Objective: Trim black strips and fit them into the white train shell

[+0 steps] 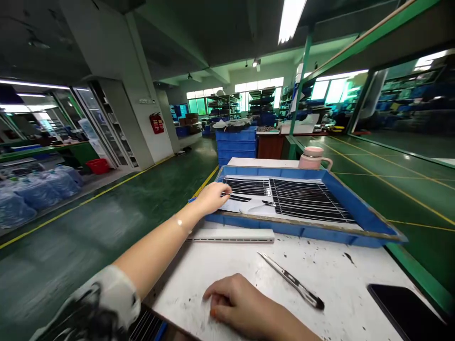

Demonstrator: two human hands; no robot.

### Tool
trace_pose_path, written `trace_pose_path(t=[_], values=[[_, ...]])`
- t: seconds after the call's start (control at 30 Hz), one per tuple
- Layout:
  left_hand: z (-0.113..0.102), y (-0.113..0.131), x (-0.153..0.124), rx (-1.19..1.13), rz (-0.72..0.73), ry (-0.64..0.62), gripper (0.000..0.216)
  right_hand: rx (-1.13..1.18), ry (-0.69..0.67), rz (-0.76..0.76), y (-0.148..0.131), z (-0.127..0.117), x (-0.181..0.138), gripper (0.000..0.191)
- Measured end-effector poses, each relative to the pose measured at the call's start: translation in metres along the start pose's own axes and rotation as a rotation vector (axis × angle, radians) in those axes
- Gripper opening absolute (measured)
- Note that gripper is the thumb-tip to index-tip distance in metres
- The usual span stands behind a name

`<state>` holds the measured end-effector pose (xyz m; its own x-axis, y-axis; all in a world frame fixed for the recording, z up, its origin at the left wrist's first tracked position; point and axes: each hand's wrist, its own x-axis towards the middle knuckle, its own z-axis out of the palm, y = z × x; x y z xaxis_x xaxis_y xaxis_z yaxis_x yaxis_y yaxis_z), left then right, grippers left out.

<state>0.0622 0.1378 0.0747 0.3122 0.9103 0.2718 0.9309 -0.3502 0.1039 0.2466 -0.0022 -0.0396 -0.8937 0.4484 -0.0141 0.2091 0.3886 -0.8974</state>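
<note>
- The left hand (pixel 211 198) is over the near left corner of a shallow blue plastic tray (pixel 302 229), its fingers (pixel 221 195) closed on a thin metal tool (pixel 265 203) (too fine to name exactly) that reaches across a white sheet (pixel 249 210) in the tray.
- The sheet lies beneath a black wire grid (pixel 298 199) of close parallel bars, which fills most of the tray.
- The right hand (pixel 231 298) rests on the white bench (pixel 337 284) near its front edge, fingers (pixel 213 298) loosely curled and holding nothing.
- Just beside that hand lie long steel tweezers (pixel 291 279) with a dark tip; a white slotted bar (pixel 231 235) sits against the tray's near rim.
- The bench top is speckled with dark stains (heaviest right of the tweezers); a black phone (pixel 405 312) lies at its right corner.
- Beyond the tray stands a pink-lidded mug (pixel 313 158), with stacked blue crates (pixel 236 142) farther off.
- The floor (pixel 106 227) is glossy green with yellow lines. A red basket (pixel 97 166) and bagged blue goods (pixel 35 199) sit to the left, a red fire extinguisher (pixel 156 123) hangs on a pillar (pixel 142 104), and metal shelving (pixel 261 104) lines the far windows.
</note>
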Motion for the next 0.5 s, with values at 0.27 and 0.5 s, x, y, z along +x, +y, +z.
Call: trace_pose_path(t=[0.27,0.5], values=[[0.066,0.011,0.1,0.296,0.102,-0.423,0.033,0.041,-0.039,0.018,0.01,-0.002,0.003,0.029],[0.079,0.008,0.105,0.392,0.168,-0.518,0.033,0.06,0.002,0.006,0.016,-0.003,0.005,0.028]])
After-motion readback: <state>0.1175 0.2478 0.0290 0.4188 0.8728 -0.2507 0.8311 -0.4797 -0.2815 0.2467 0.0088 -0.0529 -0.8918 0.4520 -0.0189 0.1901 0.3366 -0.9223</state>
